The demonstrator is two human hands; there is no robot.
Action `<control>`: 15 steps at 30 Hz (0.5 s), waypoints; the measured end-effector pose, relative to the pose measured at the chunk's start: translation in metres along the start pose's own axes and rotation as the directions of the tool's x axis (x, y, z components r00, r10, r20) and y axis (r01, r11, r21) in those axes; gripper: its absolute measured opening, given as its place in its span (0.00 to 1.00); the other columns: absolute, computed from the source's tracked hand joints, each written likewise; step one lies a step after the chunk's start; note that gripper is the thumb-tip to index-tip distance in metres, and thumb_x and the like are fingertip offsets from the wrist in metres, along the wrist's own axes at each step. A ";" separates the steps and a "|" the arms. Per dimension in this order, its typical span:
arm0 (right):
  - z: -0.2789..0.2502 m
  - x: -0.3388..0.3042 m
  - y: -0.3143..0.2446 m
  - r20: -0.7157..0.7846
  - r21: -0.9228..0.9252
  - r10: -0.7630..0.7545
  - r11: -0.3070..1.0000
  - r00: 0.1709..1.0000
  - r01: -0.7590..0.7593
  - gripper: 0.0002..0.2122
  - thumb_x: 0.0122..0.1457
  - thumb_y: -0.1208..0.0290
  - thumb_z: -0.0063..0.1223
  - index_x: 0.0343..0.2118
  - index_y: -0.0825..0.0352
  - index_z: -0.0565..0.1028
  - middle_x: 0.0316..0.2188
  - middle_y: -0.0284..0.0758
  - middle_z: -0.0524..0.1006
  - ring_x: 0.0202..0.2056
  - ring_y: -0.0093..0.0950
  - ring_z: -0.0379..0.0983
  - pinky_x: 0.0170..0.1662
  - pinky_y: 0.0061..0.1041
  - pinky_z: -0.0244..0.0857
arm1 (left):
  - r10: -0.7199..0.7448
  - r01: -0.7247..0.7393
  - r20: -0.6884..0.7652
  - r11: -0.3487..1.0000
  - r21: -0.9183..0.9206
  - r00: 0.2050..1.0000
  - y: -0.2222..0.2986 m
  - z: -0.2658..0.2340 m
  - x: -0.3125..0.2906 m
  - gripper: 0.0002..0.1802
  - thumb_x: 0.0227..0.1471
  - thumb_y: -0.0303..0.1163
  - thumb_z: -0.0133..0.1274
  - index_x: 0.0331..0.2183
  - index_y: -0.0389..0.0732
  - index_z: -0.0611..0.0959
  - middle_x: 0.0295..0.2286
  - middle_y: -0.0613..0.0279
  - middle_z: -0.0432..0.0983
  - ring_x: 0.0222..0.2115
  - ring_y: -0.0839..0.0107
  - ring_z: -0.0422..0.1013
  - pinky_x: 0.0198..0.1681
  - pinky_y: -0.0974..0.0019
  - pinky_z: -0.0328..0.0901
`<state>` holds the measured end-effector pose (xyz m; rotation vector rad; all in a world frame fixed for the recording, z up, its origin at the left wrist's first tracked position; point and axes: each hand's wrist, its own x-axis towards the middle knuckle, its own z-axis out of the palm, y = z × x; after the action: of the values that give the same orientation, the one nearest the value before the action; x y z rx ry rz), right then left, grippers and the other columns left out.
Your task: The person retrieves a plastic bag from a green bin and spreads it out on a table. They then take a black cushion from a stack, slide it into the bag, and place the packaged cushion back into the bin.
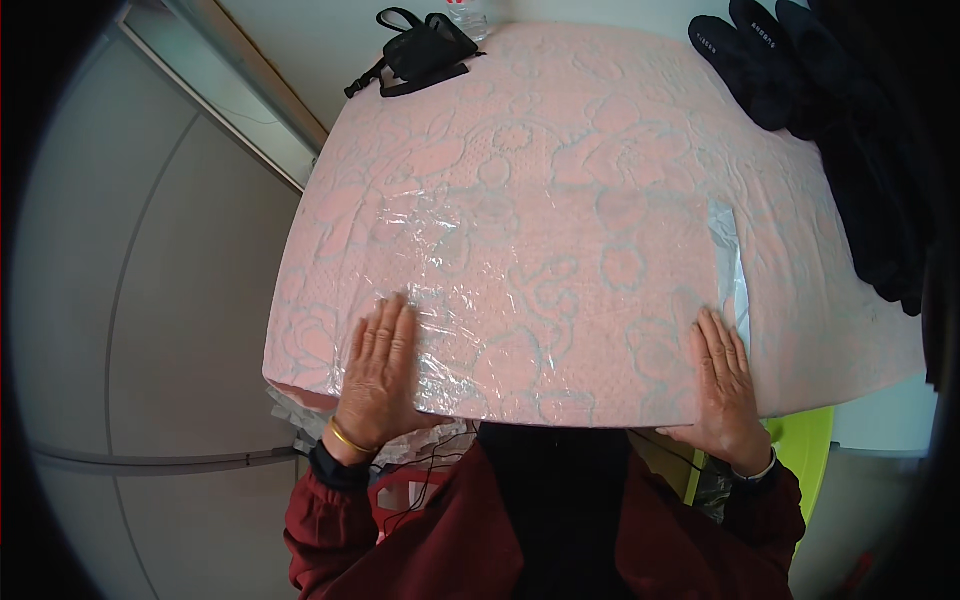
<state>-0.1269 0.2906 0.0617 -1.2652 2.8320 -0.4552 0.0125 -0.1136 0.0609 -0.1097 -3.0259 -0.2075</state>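
Note:
A large clear plastic bag (520, 310) lies flat on the pink patterned cloth (640, 110) covering the table. Glare and wrinkles show mostly on the bag's left half, and a whitish strip (729, 262) runs along its right side. My left hand (378, 375), with a gold bangle at the wrist, rests flat on the bag's left part near the table's front edge. On the other side my right hand (726, 390) lies flat by the lower end of the strip. Both hands have their fingers stretched out, and neither grips anything.
A small black pouch with straps (420, 52) lies at the far left edge, beside a clear bottle (468, 18). Several dark socks (770, 75) lie at the far right. Below the table edge are a lime-green object (818, 445) and black cables (430, 470).

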 end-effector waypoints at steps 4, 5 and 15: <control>-0.004 -0.003 0.004 0.008 0.000 0.010 1.000 1.000 -0.010 0.62 0.28 0.59 0.78 0.66 0.76 0.49 0.68 0.52 0.50 0.70 0.48 0.43 0.71 0.46 0.39 | -0.096 0.097 -0.023 0.993 0.068 0.995 -0.018 -0.002 -0.013 0.76 0.20 0.59 0.74 0.63 0.28 0.56 0.64 0.40 0.50 0.67 0.47 0.47 0.68 0.45 0.43; -0.005 -0.003 0.004 0.019 -0.005 0.018 1.000 1.000 -0.018 0.62 0.28 0.59 0.78 0.66 0.76 0.49 0.68 0.52 0.50 0.70 0.48 0.42 0.71 0.46 0.38 | -0.128 0.131 -0.033 0.988 0.080 0.991 -0.018 -0.001 -0.015 0.75 0.21 0.59 0.74 0.63 0.28 0.56 0.64 0.39 0.51 0.67 0.47 0.48 0.68 0.45 0.43; 0.000 -0.055 -0.011 0.017 -0.084 0.045 0.995 0.999 -0.044 0.58 0.35 0.57 0.75 0.66 0.78 0.49 0.68 0.53 0.49 0.70 0.50 0.42 0.70 0.49 0.37 | -0.189 0.211 -0.151 0.966 0.148 0.970 0.002 0.020 -0.073 0.71 0.30 0.63 0.70 0.64 0.29 0.56 0.64 0.39 0.51 0.66 0.45 0.48 0.68 0.42 0.40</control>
<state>-0.0817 0.3243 0.0580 -1.2091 2.8853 -0.3248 0.0831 -0.1137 0.0338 0.2166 -2.8999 0.0176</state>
